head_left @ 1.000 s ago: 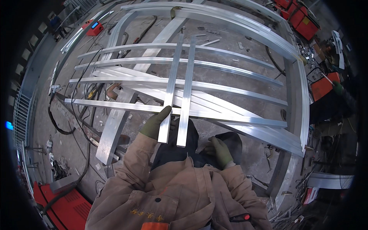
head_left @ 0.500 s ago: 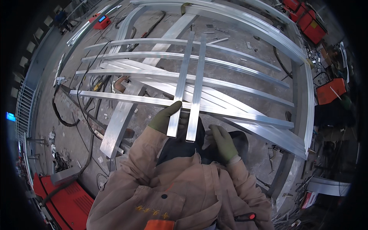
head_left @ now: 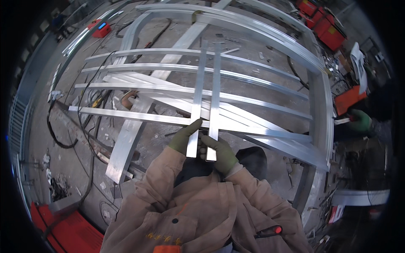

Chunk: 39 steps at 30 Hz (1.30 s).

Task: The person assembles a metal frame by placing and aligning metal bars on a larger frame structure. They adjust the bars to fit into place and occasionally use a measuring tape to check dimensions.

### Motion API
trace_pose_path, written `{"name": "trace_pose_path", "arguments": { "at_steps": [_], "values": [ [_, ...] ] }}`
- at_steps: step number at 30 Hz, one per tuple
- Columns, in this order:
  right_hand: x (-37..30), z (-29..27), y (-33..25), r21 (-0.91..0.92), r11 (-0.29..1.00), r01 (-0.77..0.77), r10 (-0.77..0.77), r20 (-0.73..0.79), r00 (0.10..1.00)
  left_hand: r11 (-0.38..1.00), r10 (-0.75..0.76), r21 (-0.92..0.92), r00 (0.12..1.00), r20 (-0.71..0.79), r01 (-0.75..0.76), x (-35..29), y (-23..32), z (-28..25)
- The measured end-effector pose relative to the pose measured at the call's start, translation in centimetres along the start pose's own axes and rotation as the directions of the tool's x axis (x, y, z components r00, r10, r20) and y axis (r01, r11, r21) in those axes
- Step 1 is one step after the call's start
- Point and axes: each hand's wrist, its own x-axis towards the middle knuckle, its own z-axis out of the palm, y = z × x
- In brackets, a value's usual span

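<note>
Two silver metal bars lie side by side, pointing away from me across several longer crosswise bars (head_left: 270, 109). My left hand (head_left: 184, 138), in an olive glove, is closed round the near part of the left bar (head_left: 197, 103), thumb on top. My right hand (head_left: 222, 154), gloved alike, is closed round the right bar (head_left: 215, 101) close to its near end. Some of its fingertips show in the gap between the two bars; the rest are hidden beneath. The nearest crosswise bar (head_left: 130, 113) runs just beyond both hands.
A large metal frame (head_left: 319, 105) borders the bars at the right and far side. Wide flat beams (head_left: 122, 158) lie underneath. Black cables (head_left: 52, 122) trail at left. Red machines (head_left: 63, 227) stand around. Another person's green-gloved hand (head_left: 361, 121) is at right.
My right hand has moved left and closed round the right bar. My left hand still holds the left bar. The view has shifted slightly, and another person's gloved hand shows more clearly at right.
</note>
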Motion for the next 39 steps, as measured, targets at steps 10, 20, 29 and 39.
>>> {"name": "trace_pose_path", "arguments": {
  "at_steps": [10,20,29,39],
  "values": [
    [0.1,0.1,3.0,0.036,0.993,0.113,-0.114,0.026,0.993,0.995,0.055,0.088,0.998,-0.044,-0.051,-4.7,0.8,6.2],
    [1.3,-0.6,5.4,0.002,0.99,0.141,-0.141,0.045,0.989,0.99,0.035,0.137,0.999,0.021,-0.038,-3.2,0.3,-0.5],
    [1.6,-1.3,5.2,-0.064,0.994,0.091,-0.089,0.044,0.995,0.988,0.095,0.136,0.986,-0.14,-0.076,-4.2,0.0,1.8],
    [1.6,-1.3,5.3,0.1,0.989,0.107,-0.119,0.121,0.986,0.986,0.1,0.148,0.983,-0.156,-0.077,-5.0,0.5,3.3]
  ]
}}
